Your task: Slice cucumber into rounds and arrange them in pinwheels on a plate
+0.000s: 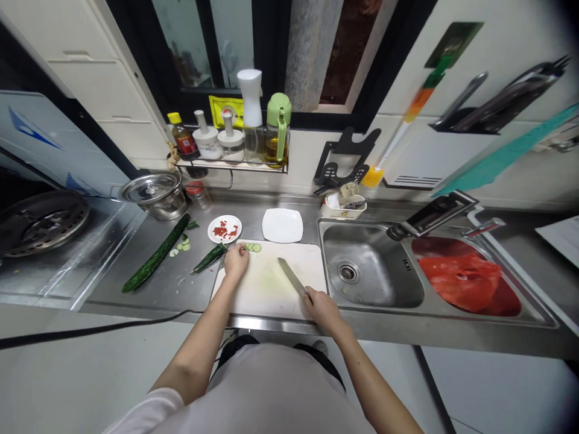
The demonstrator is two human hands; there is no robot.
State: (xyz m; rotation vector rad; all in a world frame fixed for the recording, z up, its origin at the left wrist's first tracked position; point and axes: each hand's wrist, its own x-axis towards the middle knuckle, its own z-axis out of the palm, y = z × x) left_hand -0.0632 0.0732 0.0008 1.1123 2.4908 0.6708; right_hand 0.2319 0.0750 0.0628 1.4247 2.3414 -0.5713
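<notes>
My right hand [322, 308] is wrapped round the handle of a kitchen knife [292, 277], whose blade lies low over the white cutting board [271, 301] and points away to the left. At the board's far left corner, my left hand [236, 260] has its fingers curled together at the end of a short row of cucumber slices [254, 247]. The fingertips partly cover the nearest slices. A cut piece of cucumber [210, 259] lies just left of that hand, beside the board. Pale wet marks show on the middle of the board.
Behind the board stand a white plate [283, 225] and a small plate [233, 220] of chopped red bits. A whole cucumber [156, 256] and cucumber scraps [183, 244] lie left. The sink [371, 259] adjoins on the right, with a red plastic bag [461, 280] in its second basin.
</notes>
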